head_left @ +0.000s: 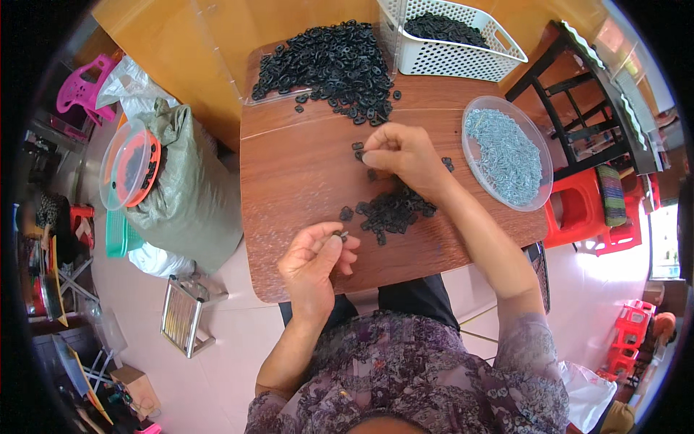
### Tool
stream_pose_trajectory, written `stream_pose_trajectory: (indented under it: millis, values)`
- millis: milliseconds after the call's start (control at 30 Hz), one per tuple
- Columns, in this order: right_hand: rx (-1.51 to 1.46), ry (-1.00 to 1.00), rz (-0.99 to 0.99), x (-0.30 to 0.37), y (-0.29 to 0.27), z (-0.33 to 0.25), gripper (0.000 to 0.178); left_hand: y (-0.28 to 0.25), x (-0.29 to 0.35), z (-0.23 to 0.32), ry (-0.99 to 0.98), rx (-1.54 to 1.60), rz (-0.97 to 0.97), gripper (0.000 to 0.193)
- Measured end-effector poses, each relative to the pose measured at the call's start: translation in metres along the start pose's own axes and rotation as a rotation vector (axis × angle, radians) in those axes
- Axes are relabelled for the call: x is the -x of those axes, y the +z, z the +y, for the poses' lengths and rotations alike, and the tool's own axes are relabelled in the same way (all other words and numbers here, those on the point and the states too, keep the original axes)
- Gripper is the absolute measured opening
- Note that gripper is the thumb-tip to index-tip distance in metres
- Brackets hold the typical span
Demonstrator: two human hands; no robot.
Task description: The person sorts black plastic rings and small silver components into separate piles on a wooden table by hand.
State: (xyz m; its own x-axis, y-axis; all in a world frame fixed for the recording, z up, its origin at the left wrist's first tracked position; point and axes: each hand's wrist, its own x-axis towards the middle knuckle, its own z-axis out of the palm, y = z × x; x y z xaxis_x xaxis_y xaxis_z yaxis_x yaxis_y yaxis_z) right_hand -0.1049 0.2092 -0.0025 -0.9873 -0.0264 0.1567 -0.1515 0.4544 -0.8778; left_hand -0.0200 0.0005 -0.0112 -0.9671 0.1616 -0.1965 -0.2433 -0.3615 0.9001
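Patterned shirt (397, 369) is closest, leaning in over a brown wooden table (296, 173), with a bulging grey-green sack (189, 181) standing off to the left. White basket (463, 59) at the far side has more black stuff in it, and beside it sits a big heap of loose black pieces (325, 65), so I'd guess loads are left to get through. Round clear dish (531, 205) on the right is well filled with silvery metal bits (506, 155), so no shortage there either. Nearer the person there's a smaller pile of black parts (394, 213); might be the finished lot, might not, honestly can't tell.

Right hand (408, 152) is between the two piles, thumb and forefinger drawn together right by a couple of stray black pieces (357, 146); can't tell if they're clamped on one. Left hand (314, 260) is just left of the smaller pile, thumb and fingers pinching a small dark piece (341, 236), too tiny to say how done it is.
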Motion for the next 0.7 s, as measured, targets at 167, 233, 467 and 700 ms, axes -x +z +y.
stream_pose_trajectory:
  millis: [167, 233, 467, 700]
  values:
    - [-0.656, 0.373, -0.191, 0.034, 0.008, -0.021, 0.014, 0.005, -0.002, 0.005, -0.010, 0.031, -0.030, 0.017]
    - [-0.696, 0.414, -0.199, 0.040, 0.009, -0.030, 0.015, 0.006, -0.002, 0.009, -0.024, 0.046, -0.002, 0.017]
    - [-0.791, 0.405, -0.260, 0.056, 0.016, -0.035, 0.016, 0.001, 0.008, 0.013, 0.054, -0.063, 0.051, 0.010]
    - [-0.862, 0.463, -0.253, 0.065, 0.028, -0.035, 0.022, 0.005, 0.016, 0.017, 0.045, -0.030, 0.082, 0.012]
